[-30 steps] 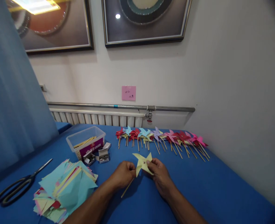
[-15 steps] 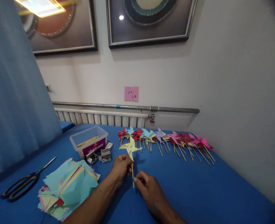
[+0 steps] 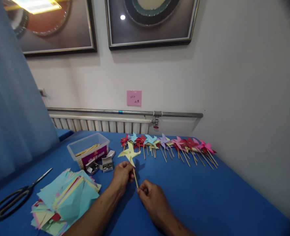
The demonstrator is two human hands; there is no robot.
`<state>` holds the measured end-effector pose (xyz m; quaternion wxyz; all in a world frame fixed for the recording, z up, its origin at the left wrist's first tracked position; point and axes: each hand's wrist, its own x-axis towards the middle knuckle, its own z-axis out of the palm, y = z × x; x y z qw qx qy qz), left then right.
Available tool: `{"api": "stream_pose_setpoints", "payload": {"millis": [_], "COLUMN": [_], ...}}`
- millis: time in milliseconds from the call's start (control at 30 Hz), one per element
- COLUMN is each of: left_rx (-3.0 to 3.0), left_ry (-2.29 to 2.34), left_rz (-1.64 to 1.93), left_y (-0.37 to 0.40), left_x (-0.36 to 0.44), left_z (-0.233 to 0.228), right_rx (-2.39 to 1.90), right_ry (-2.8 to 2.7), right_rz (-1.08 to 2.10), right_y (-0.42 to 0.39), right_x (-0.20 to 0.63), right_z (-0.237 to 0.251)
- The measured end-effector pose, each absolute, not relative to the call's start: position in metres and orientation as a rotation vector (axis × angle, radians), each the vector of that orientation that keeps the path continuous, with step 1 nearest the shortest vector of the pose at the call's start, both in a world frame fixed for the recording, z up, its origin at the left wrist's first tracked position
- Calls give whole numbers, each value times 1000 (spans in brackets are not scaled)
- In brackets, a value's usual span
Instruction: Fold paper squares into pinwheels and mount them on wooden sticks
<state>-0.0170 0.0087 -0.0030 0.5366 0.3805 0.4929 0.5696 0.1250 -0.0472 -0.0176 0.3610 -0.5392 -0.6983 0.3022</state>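
Both hands [image 3: 137,185] still pinching the yellow pinwheel's [image 3: 129,153] stick [image 3: 135,178], now tilted left.

Both bare forearms are extended from the lower edge of the view, and the hands are brought close together.

The left hand [image 3: 122,175] is held palm-down with the wrist nearly straight; its fingers [image 3: 128,167] are curled and its grip is pinched closed on a thin stick, the knuckles turned upward. The right hand [image 3: 151,198] is placed just beside the left hand, nearer the body and slightly lower; its fingers are bent inward, thumb and forefinger are pressed together at the stick's lower end, and its forearm is angled in from the lower right.
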Motion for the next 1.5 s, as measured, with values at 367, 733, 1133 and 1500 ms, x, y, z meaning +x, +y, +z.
{"api": "stream_pose_setpoints", "payload": {"millis": [367,733,1133,1500], "left_rx": [925,1082,1332,1592], "left_ry": [1224,1260,1333,1419], "left_rz": [1287,1163,1084,989], "left_y": [4,-1,-2,-5], "left_x": [-14,-6,-2,-4], "left_z": [-1,5,-13,-15], "right_rx": [-1499,-2210,-2354,-2307], "right_ry": [-1723,-1602,-1609,-1618], "right_rz": [641,151,78,-10], "right_y": [-32,49,64,59], "right_x": [143,261,276,274], "right_z": [-17,28,11,13]}}
